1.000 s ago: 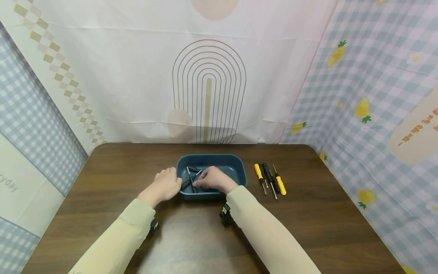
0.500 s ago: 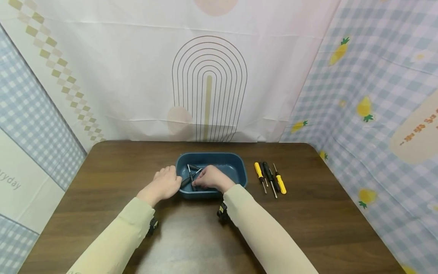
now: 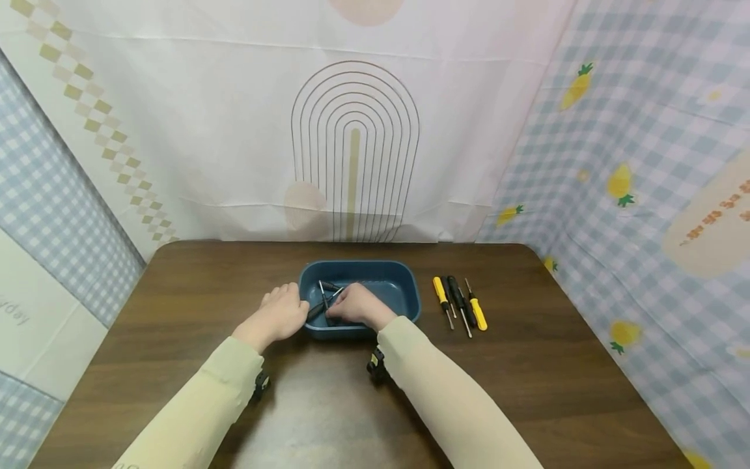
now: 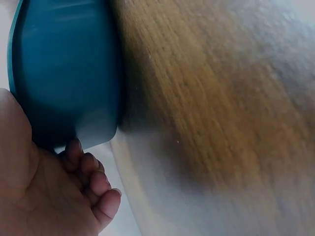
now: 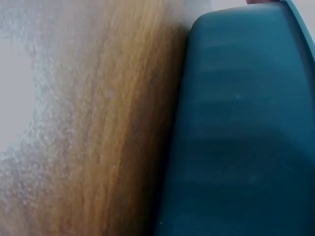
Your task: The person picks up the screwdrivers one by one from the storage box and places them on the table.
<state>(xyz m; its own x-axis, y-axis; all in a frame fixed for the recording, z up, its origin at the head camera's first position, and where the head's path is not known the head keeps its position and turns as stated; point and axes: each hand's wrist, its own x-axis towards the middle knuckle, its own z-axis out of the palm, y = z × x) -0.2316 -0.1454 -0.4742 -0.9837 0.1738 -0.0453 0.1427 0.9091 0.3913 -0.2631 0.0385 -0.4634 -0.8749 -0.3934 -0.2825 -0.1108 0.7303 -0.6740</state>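
Observation:
A blue rectangular tray [image 3: 404, 296] stands on the table with several black-handled screwdrivers inside, toward its left end. My left hand [image 3: 280, 314] grips the tray's left end; in the left wrist view its fingers [image 4: 101, 186] curl at the tray wall [image 4: 69, 64]. My right hand [image 3: 359, 306] reaches over the near rim and pinches a screwdriver [image 3: 323, 296] by its dark handle, its shaft pointing away. Beside that one lies another black screwdriver [image 3: 316, 311], crossing under it. The right wrist view shows mainly the tray's outer wall [image 5: 241, 123], with the pinching fingertips hidden.
Right of the tray lies a row of screwdrivers on the wooden table [image 3: 539, 365]: a yellow-handled one [image 3: 440, 290], black-handled ones [image 3: 456, 296], and a yellow one turned the other way [image 3: 478, 315]. A patterned cloth [image 3: 246, 130] hangs behind the table.
My right hand has shifted slightly left within the tray, covering more of the screwdriver handle. The left hand keeps its hold at the tray's end. The head view has moved a little.

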